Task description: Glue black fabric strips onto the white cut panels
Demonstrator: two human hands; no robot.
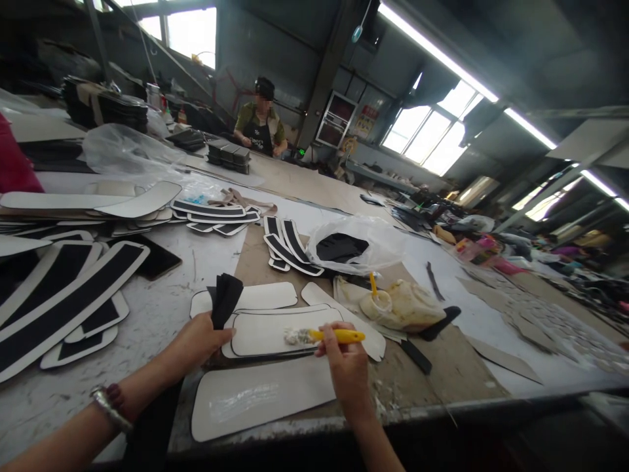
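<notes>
My right hand [346,367] grips a yellow-handled brush [344,336], its whitish bristles resting on a long white rounded panel [265,328] that lies on a small stack. My left hand [201,341] is closed around a bundle of black strips [226,298] beside the left end of that stack. Nearer the table edge lies another white panel [265,396] with wet, glossy streaks across it. To the right of the stack sits a glue-stained container [378,307] wrapped in plastic, with a yellow stick standing in it.
Piles of white panels with black strips [73,282] lie at the left, near a dark phone [157,257]. A plastic bag [363,246] of black pieces sits farther back. Across the table, a person in an apron [260,131] is beside stacked black pieces [228,156].
</notes>
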